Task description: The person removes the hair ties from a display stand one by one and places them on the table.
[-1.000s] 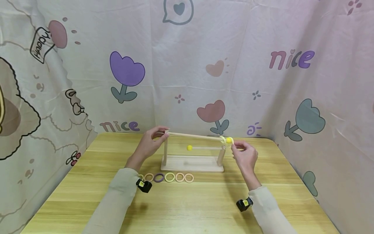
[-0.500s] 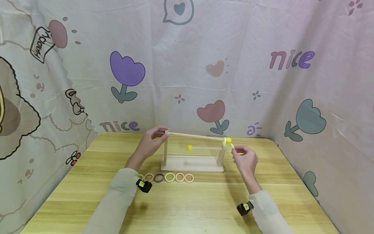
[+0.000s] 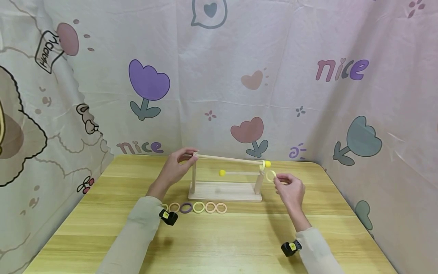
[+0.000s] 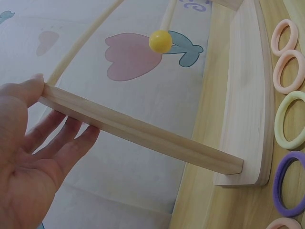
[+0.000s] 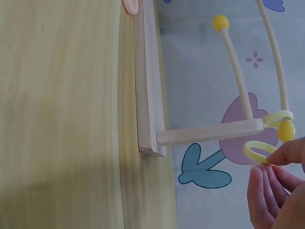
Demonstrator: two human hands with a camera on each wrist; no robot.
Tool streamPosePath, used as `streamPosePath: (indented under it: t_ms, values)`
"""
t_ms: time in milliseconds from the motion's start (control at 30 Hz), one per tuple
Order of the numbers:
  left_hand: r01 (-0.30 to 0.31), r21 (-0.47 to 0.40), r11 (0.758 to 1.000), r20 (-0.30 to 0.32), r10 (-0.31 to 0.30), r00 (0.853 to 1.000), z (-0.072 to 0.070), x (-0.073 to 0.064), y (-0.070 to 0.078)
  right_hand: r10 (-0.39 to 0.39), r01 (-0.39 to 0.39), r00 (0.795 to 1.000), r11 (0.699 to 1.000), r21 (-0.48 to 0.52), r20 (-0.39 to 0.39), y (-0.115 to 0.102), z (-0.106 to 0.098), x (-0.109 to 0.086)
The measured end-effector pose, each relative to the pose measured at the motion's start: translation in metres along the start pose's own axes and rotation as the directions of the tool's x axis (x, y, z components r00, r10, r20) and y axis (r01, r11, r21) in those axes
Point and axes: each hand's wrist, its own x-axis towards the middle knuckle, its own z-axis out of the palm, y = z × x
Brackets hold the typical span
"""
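A wooden stand (image 3: 224, 191) has two posts, each bearing a rod tipped with a yellow ball. My left hand (image 3: 176, 165) holds the top of the left post (image 4: 143, 129), thumb at its end and fingertips along its side. The upper rod (image 3: 229, 158) slopes gently down to the right. Near its yellow ball (image 5: 286, 130) hangs a pale yellow ring (image 5: 279, 118). Just right of the right post (image 3: 259, 184), my right hand (image 3: 290, 188) pinches another pale yellow ring (image 5: 257, 151) between thumb and fingers, apart from the rod.
In front of the stand's base several rings lie in a row on the wooden table (image 3: 219, 243), among them a purple ring (image 3: 186, 207) and a light green one (image 3: 199, 207). The lower rod's yellow ball (image 3: 222, 172) points left. A printed curtain (image 3: 212, 76) stands behind.
My right hand has drawn its ring off the ball end and moved slightly right and down. The other ring now hangs on the upper rod beside the ball. The left hand stays put.
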Motion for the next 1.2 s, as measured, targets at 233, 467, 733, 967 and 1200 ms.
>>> streamPosePath:
  t_ms: [233, 467, 733, 967, 1200]
  values:
    - [0.008, 0.003, 1.0, -0.001, -0.008, 1.0, 0.0, 0.0, 0.0, 0.043, -0.043, 0.995, 0.999, -0.005, 0.086, -0.004, -0.007, -0.003]
    - [-0.009, 0.01, 1.0, -0.006, 0.009, 1.0, 0.0, 0.001, -0.002, 0.07, -0.066, 0.982, 0.997, -0.028, 0.178, -0.006, -0.013, -0.004]
    - [-0.011, 0.015, 1.0, -0.005, 0.011, 1.0, 0.0, 0.0, -0.002, 0.077, -0.072, 0.968, 0.997, -0.03, 0.239, -0.005, -0.013, -0.007]
    - [-0.006, 0.015, 1.0, -0.002, 0.006, 1.0, 0.0, 0.0, -0.003, 0.089, -0.078, 0.95, 0.996, -0.049, 0.299, -0.004, -0.005, -0.01]
    - [-0.013, 0.013, 1.0, -0.004, 0.013, 1.0, -0.001, 0.001, -0.001, 0.098, -0.078, 0.935, 0.994, -0.071, 0.34, -0.006, 0.003, -0.012]
